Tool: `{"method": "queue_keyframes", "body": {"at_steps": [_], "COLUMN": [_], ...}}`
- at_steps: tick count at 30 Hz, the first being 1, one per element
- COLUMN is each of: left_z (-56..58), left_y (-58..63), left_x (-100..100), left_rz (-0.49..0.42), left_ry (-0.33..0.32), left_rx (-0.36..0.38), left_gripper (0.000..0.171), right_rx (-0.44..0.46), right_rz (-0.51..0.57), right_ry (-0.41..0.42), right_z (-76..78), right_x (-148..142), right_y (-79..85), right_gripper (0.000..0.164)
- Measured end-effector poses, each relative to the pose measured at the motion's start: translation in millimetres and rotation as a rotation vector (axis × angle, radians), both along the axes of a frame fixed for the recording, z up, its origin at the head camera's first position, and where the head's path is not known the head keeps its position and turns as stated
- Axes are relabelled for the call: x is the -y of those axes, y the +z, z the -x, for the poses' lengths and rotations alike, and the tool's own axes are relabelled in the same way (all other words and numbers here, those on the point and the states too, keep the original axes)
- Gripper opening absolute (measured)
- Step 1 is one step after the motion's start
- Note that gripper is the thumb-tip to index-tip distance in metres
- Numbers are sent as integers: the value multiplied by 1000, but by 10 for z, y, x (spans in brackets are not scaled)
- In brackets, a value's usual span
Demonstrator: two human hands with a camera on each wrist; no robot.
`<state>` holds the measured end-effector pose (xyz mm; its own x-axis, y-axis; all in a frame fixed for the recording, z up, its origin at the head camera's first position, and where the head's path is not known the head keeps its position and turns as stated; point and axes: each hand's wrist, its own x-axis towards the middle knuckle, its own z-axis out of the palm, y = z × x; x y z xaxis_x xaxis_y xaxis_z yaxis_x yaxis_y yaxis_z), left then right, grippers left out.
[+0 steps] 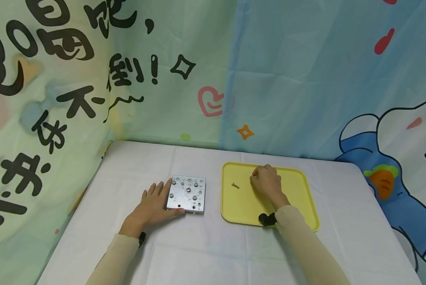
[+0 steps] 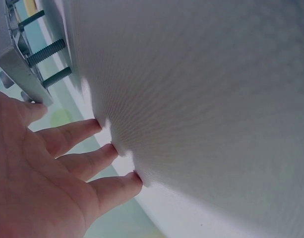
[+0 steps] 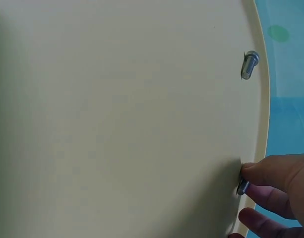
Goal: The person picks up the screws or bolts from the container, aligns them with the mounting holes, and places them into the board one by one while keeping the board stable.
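Note:
A square silver metal plate (image 1: 188, 192) with several bolts and holes in its top lies on the cloth at centre left. My left hand (image 1: 153, 204) rests against it, index finger along its left edge and thumb at its near corner. In the left wrist view the other fingers (image 2: 119, 188) are spread with their tips on the cloth, and threaded bolt shanks (image 2: 46, 52) stick out under the plate. Over the yellow tray (image 1: 241, 211) my right hand (image 1: 268, 182) pinches a small bolt (image 3: 243, 187) between thumb and fingers, close to the tray's surface.
Another bolt (image 1: 235, 185) lies loose on the tray, left of my right hand. White cloth (image 1: 213, 253) covers the table. Printed curtains (image 1: 305, 79) hang behind it and along the left side.

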<state>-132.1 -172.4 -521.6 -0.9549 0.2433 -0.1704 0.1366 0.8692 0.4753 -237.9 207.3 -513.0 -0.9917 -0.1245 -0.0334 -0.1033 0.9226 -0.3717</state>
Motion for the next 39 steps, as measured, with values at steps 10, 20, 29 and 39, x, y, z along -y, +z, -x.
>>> {"method": "queue_keyframes", "body": {"at_steps": [10,20,29,39], "left_z": [-2,0,-11,-3], "left_y": [-1,5,1,-18], "left_x": [4,6,8,12], "left_rz": [-3,-13,-12,-15], "left_ry": [0,-4,-10,-9], "left_rx": [0,-10,-13,-17], "left_gripper": [115,115,114,114], "right_rx": [-1,-38,-67,-121], "right_rz": [3,20,35,108], "right_ry": [-4,-14,-6,34], "right_z": [-2,-34,-68,-187], "right_x": [40,48,57,232], "right_y": [35,47,42,137], "right_gripper": [20,21,22,19]}}
